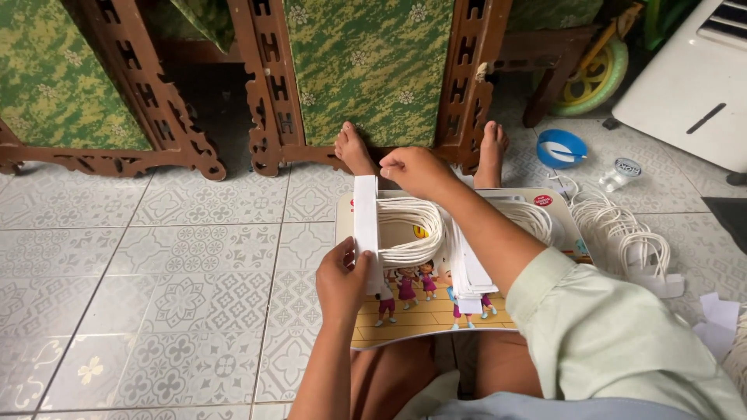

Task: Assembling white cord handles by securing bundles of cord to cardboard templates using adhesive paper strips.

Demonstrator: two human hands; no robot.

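- I see my left hand [341, 280] closed on the near end of a long white paper strip [366, 222], thumb on top and fingers curled under it.
- My right hand [416, 171] pinches the far end of the same strip, fingers bent down onto the paper near its top corner.
- The strip lies stretched between the two hands, running away from me, over the left part of a picture board [436, 311] that rests across my lap.
- A bundle of white cord loops [408, 229] hangs off the strip to the right, its ends meeting the paper and the loops lying flat on the board.
- Just to the right of those loops, under my right forearm, I can see a stack of more white strips [467, 276] with further loops fanned out past it.
- On the tiled floor [156, 272] to my right lies a loose heap of the same looped cords [622, 233], well apart from my hands.
- Beyond that heap sit a blue round lid [562, 148] and a small clear cup [620, 173].
- A few white paper scraps [717, 319] lie by my right side.
- My bare feet [354, 148] point toward a carved wooden chair with green cushions [366, 70].
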